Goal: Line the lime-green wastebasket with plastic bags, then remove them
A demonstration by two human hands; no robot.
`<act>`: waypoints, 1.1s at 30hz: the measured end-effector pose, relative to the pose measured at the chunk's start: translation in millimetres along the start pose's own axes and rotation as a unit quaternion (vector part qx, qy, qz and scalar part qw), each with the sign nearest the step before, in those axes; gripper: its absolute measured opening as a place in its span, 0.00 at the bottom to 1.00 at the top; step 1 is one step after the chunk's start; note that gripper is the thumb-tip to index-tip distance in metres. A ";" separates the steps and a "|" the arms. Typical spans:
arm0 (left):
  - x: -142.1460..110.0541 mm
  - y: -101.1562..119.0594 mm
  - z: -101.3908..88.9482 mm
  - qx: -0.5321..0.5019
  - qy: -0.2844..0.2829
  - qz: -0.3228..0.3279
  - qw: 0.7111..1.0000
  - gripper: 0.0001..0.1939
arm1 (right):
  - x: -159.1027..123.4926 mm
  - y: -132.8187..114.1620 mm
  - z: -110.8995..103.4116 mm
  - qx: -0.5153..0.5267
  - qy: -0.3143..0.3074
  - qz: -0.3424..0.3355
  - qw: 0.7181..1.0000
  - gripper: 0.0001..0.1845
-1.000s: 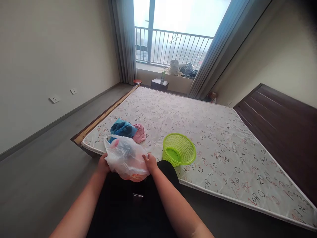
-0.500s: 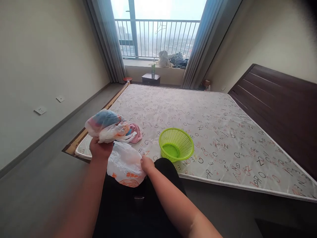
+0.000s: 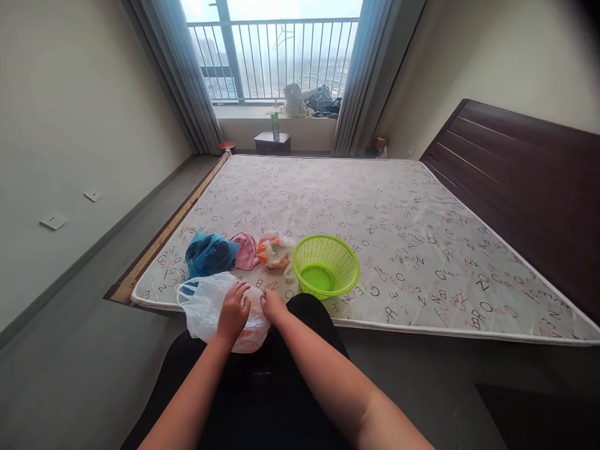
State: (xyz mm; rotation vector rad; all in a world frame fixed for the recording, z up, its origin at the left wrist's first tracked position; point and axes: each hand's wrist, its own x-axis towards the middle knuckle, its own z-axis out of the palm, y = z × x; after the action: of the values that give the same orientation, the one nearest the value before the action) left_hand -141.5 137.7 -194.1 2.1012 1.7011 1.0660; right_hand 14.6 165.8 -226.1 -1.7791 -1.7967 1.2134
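Hands meet on a white plastic bag (image 3: 206, 306) that rests at the near edge of the mattress (image 3: 375, 212) and partly on the person's dark lap. The left hand (image 3: 233, 310) lies flat on top of the bag with fingers spread, its grip apart. The right hand (image 3: 272, 304) touches the bag's right side, fingers curled; whether its grip pinches the plastic I cannot tell. Just behind the bag lie a blue bundle (image 3: 209, 253), a pink cloth (image 3: 244, 249) and a small orange-and-white bag (image 3: 274, 250) in a row. A green basket (image 3: 325, 264) stands upright just beside them, to the right.
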 end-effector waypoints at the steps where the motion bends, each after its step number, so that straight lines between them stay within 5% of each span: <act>1: -8.7 1.0 -8.3 0.017 0.028 0.017 0.999 0.18 | 0.4 -1.4 -0.7 0.008 0.015 -0.006 1.000 0.10; 6: -38.9 3.6 -34.5 0.112 0.094 0.012 0.989 0.21 | 3.9 -1.4 -10.3 0.098 0.155 -0.023 0.983 0.18; 10: -43.3 -6.3 -21.4 0.161 0.022 -0.070 0.984 0.27 | 11.7 7.1 -16.2 0.209 0.260 0.044 0.942 0.21; 14: -27.0 -21.0 6.5 0.164 -0.067 -0.161 0.971 0.33 | 11.0 10.0 -11.3 0.167 0.288 0.040 0.942 0.32; 16: -15.5 -28.4 21.5 0.161 -0.126 -0.171 0.964 0.35 | 5.7 8.3 -4.7 0.106 0.273 0.004 0.956 0.36; 22: 5.6 -45.0 68.7 0.158 -0.311 -0.181 0.920 0.34 | -11.7 1.8 10.7 -0.036 0.084 0.004 0.996 0.42; 25: 8.9 -47.0 80.3 0.085 -0.366 -0.128 0.918 0.27 | -14.0 0.3 9.5 -0.058 0.045 0.010 0.997 0.42; 27: 11.3 -51.1 75.0 0.017 -0.323 -0.060 0.944 0.20 | -12.8 0.0 7.3 -0.059 0.036 0.014 0.998 0.41; 29: 14.3 -62.4 58.5 -0.017 -0.210 -0.040 0.977 0.15 | -9.7 0.6 5.6 -0.051 0.043 0.015 0.998 0.39; 31: 16.9 -81.7 34.6 0.006 -0.075 -0.104 0.992 0.14 | -5.1 1.8 5.7 -0.038 0.057 0.013 0.998 0.38; 33: 18.1 -105.1 9.9 0.048 0.011 -0.242 0.969 0.14 | -0.1 3.5 8.0 -0.023 0.069 0.007 0.997 0.38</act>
State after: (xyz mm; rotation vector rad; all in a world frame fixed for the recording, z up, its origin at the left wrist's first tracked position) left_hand -212.6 188.0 -256.4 1.5896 2.1583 0.8694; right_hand 10.9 162.5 -233.2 -1.8560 -1.7500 1.0341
